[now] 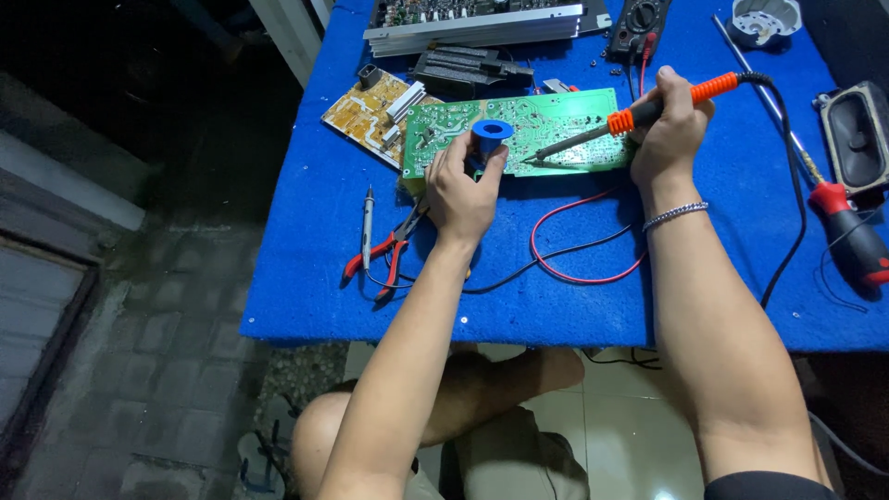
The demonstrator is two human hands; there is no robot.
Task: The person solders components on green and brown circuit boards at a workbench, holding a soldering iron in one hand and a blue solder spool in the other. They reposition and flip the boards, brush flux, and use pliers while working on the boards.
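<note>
A green circuit board (556, 120) lies solder side up on the blue table (556, 296). My left hand (460, 188) holds a small blue spool (491, 131) over the board's left part. My right hand (669, 130) grips an orange and black soldering iron (639, 113). The iron's metal tip points left and rests on the board near its lower middle. A bracelet circles my right wrist. The iron's black cord runs off to the right and down.
Red-handled pliers (384, 250) and a probe (368, 222) lie left of my left arm. Red and black wires (574, 264) loop below the board. A yellow board (370, 111), a black part, a metal chassis (472, 23), a multimeter (641, 23), a speaker (857, 134) and a red screwdriver (847, 231) surround it.
</note>
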